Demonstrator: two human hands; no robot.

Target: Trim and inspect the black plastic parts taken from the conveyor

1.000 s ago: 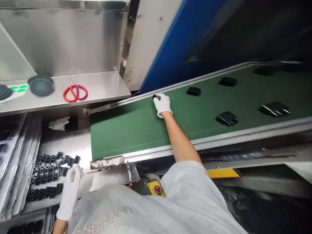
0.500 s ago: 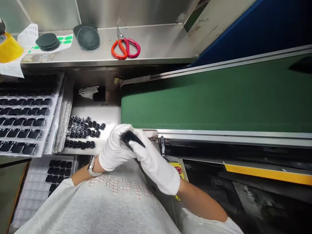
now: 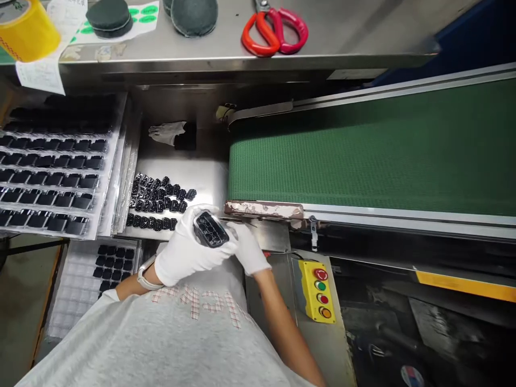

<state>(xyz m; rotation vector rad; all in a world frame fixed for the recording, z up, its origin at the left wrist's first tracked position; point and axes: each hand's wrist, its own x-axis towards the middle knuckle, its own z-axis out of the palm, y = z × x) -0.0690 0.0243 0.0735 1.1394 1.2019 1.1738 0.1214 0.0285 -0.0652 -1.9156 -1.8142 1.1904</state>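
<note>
My left hand [image 3: 187, 258], in a white glove, is closed around a black plastic casing [image 3: 211, 230]. The casing's hollow, ribbed side faces up toward me. At its right end, my gloved right hand [image 3: 249, 250] has its fingers closed at the edge, partly hidden by the casing and the left fingers. Just beyond the left hand, rows of small glossy black parts [image 3: 159, 196] lie on the metal table [image 3: 209, 172]. Farther back on that table is a white glove [image 3: 167, 132] beside a black piece.
Stacked clear trays [image 3: 115, 183] of black parts stand left, with another tray [image 3: 66, 290] below. A green conveyor belt [image 3: 363, 156] runs right. The shelf holds red-handled scissors [image 3: 262, 35], yellow tape [image 3: 30, 32] and dark round pads [image 3: 194, 16]. A yellow button box [image 3: 318, 293] sits lower right.
The casing has turned so its hollow side shows. My right hand has drawn back from over its top to its right end. The view has shifted, bringing the button box fully into sight.
</note>
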